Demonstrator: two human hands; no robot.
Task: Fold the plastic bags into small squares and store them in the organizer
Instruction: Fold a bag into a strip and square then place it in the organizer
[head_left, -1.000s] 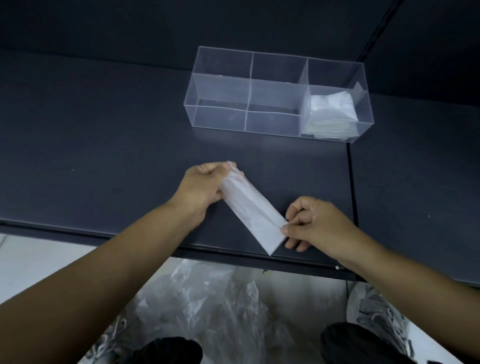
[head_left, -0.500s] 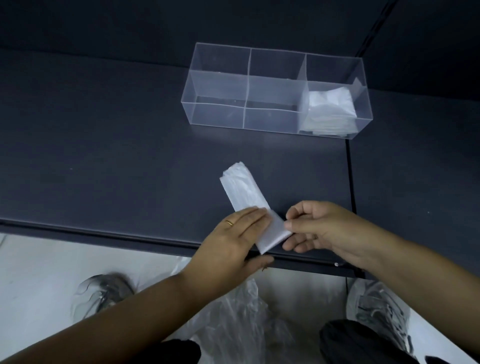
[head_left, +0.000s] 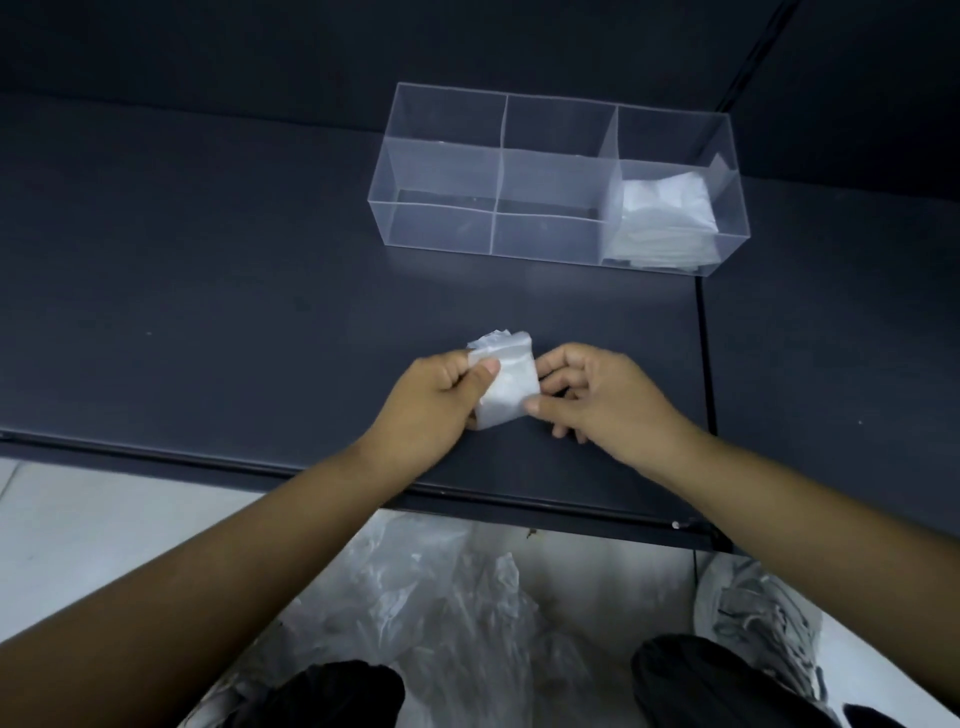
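Near the tabletop's (head_left: 208, 291) front edge | left hand (head_left: 439, 392) and right hand (head_left: 602, 402) each pinch a side of the folded bag (head_left: 508, 387), apparently to keep its creases square | organizer (head_left: 441, 171) stands toward the back, stored squares (head_left: 662, 218) in its right compartment.

white folded bag (head_left: 506, 382), clear organizer (head_left: 498, 171) behind

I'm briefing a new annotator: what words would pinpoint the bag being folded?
On the dark table, nearer than the clear organizer, the left hand and right hand pinch a small white folded bag. Unlike the stored bags in the organizer's right compartment, it is outside.
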